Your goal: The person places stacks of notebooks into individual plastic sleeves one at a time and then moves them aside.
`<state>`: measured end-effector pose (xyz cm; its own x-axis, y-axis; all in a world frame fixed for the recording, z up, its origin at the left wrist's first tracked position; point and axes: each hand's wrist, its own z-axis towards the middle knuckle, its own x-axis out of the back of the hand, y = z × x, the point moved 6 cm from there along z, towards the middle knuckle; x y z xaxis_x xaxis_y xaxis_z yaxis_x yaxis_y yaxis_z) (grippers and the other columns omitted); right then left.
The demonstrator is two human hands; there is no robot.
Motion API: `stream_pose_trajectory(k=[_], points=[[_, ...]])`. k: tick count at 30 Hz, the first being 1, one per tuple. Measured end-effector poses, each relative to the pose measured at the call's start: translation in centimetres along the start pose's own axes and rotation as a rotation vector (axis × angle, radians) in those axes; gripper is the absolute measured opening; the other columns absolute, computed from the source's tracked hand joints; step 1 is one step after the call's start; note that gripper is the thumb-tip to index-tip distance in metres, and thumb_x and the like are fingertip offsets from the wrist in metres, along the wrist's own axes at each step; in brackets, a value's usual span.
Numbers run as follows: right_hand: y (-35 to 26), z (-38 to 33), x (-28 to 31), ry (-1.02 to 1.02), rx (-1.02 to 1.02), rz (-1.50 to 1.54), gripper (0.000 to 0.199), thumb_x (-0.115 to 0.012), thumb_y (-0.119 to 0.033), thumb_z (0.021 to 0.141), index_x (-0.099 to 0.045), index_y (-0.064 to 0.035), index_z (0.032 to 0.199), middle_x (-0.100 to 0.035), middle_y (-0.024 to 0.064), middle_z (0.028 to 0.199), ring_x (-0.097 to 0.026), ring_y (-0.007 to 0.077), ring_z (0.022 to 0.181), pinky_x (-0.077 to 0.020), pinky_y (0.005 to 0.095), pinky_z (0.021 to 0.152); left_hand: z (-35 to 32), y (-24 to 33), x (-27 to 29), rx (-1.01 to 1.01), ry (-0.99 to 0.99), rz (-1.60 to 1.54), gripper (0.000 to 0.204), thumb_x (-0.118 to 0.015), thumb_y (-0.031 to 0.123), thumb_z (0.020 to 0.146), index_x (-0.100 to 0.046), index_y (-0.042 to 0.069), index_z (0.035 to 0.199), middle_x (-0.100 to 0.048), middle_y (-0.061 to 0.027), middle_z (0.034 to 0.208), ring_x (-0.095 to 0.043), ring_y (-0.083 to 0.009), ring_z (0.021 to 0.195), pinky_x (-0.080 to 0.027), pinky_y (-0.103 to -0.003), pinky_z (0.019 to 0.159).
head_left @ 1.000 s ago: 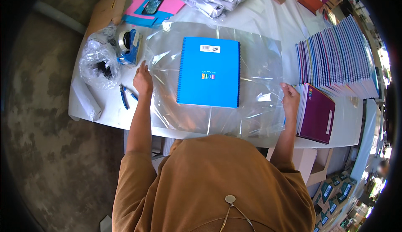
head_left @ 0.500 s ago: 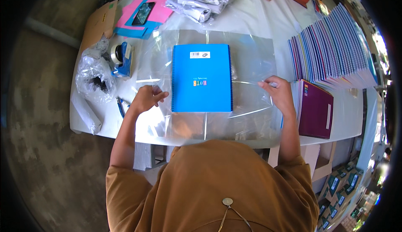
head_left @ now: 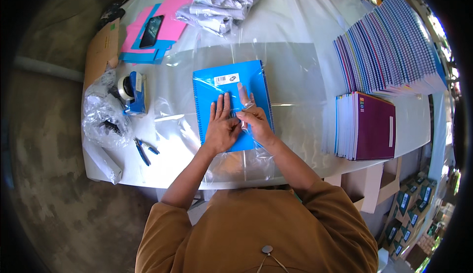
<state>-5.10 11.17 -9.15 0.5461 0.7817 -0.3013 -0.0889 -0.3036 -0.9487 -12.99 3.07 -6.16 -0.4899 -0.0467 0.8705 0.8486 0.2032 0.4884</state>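
Blue spiral notebook (head_left: 207,88) frame ctr, white surface (head_left: 157,174) edge below, room R. Moved in: L hand (head_left: 220,132), fingers spread atop; R hand (head_left: 256,120), pinching clear plastic film (head_left: 295,125).

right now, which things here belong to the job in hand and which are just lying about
In hand:
blue spiral notebook, under the left hand and right hand
clear plastic sheet, spread around the notebook

Seemingly just lying about:
phone
pliers
crumpled clear plastic
tape dispenser, untouched, though it may belong
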Motion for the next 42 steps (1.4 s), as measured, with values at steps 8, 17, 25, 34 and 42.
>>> stream_pose_trajectory(k=[8, 17, 25, 34, 42], points=[[-2.4, 0.4, -4.4, 0.053, 0.244, -1.132, 0.026, -0.060, -0.026, 0.081, -0.067, -0.0053, 0.068, -0.013, 0.0215, 0.148, -0.008, 0.0360, 0.138, -0.0036, 0.0482, 0.110, 3.6, -11.5, 4.7, 0.205, -0.052, -0.886, 0.052, -0.048, 0.005, 0.081, -0.038, 0.004, 0.133, -0.057, -0.0173, 0.118, -0.054, -0.0290, 0.111, -0.041, -0.036, 0.092], [-2.0, 0.3, -4.5, 0.043, 0.260, -1.204, 0.031, -0.056, -0.031, 0.082, -0.064, -0.0063, 0.064, -0.014, 0.0219, 0.147, -0.008, 0.0357, 0.138, -0.0038, 0.0472, 0.110, 21.9, -17.8, 10.0, 0.345, 0.314, 0.002, 0.049, -0.065, 0.052, 0.072, -0.066, 0.012, 0.101, -0.064, -0.0115, 0.102, -0.062, -0.0290, 0.090, -0.047, -0.040, 0.079], [-2.3, 0.1, -4.7, 0.024, 0.233, -1.241, 0.028, -0.056, -0.030, 0.081, -0.066, -0.0078, 0.067, -0.018, 0.0235, 0.146, -0.013, 0.0346, 0.138, -0.0050, 0.0466, 0.111, 18.8, -8.8, 7.1, 0.287, 0.012, -0.175, 0.031, -0.061, 0.032, 0.076, -0.069, 0.009, 0.095, -0.067, -0.0149, 0.086, -0.065, -0.0287, 0.079, -0.049, -0.038, 0.071], [-1.3, 1.0, -3.0, -0.012, 0.238, -0.958, 0.031, -0.054, -0.026, 0.083, -0.065, -0.0037, 0.065, -0.019, 0.0182, 0.147, -0.012, 0.0318, 0.138, -0.0041, 0.0455, 0.110, 1.0, -6.0, 1.8, 0.263, 0.245, 0.319, 0.057, -0.041, 0.031, 0.091, -0.028, 0.004, 0.139, -0.019, -0.0117, 0.148, -0.009, -0.0325, 0.138, -0.003, -0.053, 0.109], [-1.4, 2.9, -5.1, -0.333, 0.193, -0.860, 0.031, -0.051, -0.022, 0.082, -0.061, -0.0036, 0.060, -0.011, 0.0207, 0.148, -0.001, 0.0341, 0.139, 0.0040, 0.0427, 0.110, 1.3, -4.7, 1.5, 0.213, 0.217, 0.344, 0.054, -0.032, 0.030, 0.093, -0.025, 0.005, 0.141, -0.017, -0.0111, 0.149, -0.006, -0.0293, 0.139, 0.001, -0.056, 0.108]])
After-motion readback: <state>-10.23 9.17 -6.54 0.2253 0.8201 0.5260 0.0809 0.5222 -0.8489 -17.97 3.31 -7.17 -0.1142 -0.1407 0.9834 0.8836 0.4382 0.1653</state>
